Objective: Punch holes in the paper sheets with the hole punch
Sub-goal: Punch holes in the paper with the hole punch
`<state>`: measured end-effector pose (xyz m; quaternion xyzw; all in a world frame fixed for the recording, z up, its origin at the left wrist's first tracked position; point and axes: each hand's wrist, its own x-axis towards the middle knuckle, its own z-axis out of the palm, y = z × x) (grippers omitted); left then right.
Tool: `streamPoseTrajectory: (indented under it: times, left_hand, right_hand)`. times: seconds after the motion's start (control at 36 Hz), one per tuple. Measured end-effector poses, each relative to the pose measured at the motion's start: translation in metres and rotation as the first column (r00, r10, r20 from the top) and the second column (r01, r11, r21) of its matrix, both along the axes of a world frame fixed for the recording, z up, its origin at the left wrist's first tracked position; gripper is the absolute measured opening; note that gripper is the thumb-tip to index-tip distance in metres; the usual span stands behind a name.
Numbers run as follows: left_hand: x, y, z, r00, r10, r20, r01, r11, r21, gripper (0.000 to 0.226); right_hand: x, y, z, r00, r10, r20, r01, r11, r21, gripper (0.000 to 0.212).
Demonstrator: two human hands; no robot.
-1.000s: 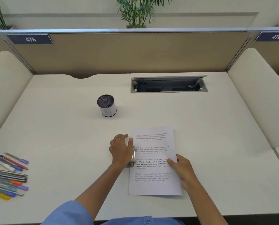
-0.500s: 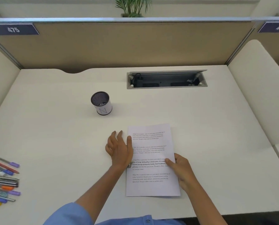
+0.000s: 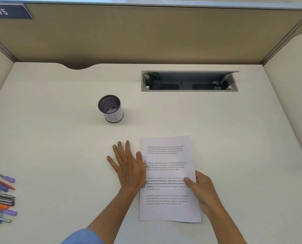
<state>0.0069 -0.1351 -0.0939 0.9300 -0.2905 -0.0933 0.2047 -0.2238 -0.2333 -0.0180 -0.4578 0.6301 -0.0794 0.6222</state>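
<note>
Hole punch [image 3: 144, 185] almost wholly hidden beneath flat left hand [image 3: 128, 169]; only metal slivers show at paper [image 3: 169, 180] edge. Paper's right margin covered by right hand [image 3: 202, 190]. Pens [image 3: 1, 196] cut off by left frame edge. Printed text too small to read fully.

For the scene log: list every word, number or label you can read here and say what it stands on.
"475": white digits on the dark plate on the partition's top left.
"N": thin letter on the white band of the mesh cup.
Paper sheet: four printed paragraphs; the bold lines read roughly "way of living. Defined by a slower pace", "around strong community bonds, local traditions"; the rest is too small to read surely.
Pens: no readable print.
</note>
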Motion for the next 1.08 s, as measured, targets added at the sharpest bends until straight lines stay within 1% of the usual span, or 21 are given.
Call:
streamPoseTrajectory:
  times: [0.14, 0.31, 0.64, 0.97, 1.03, 1.08]
  left_hand:
    - [0.0, 0.0, -0.001, 0.999, -0.008, 0.033, 0.007, 1.0, 0.006, 0.066]
    - [-0.001, 0.0, -0.003, 0.999, -0.006, 0.053, 0.004, 1.0, 0.031, 0.067]
    - [0.001, -0.001, -0.002, 0.999, -0.026, 0.024, 0.024, 0.997, 0.078, 0.069]
    - [0.002, -0.006, 0.01, 0.994, -0.028, -0.103, 0.04, 0.992, 0.12, 0.079]
    - [0.002, -0.007, 0.015, 0.989, -0.026, -0.146, 0.045, 0.991, 0.128, 0.076]
    - [0.002, -0.01, 0.02, 0.984, -0.012, -0.178, 0.034, 0.992, 0.122, 0.067]
  right_hand:
    - [0.002, -0.005, -0.001, 0.999, 0.011, -0.045, -0.01, 1.0, 0.018, 0.02]
    - [0.004, -0.009, 0.001, 0.998, 0.019, -0.064, -0.016, 0.999, 0.042, 0.019]
    - [0.007, -0.014, 0.005, 0.995, 0.058, -0.08, -0.054, 0.997, 0.049, 0.018]
    - [0.005, -0.014, 0.006, 0.994, 0.084, -0.075, -0.081, 0.996, 0.045, 0.019]
    - [0.005, -0.014, 0.006, 0.994, 0.087, -0.072, -0.084, 0.996, 0.041, 0.021]
    - [0.004, -0.013, 0.005, 0.994, 0.083, -0.067, -0.08, 0.996, 0.042, 0.021]
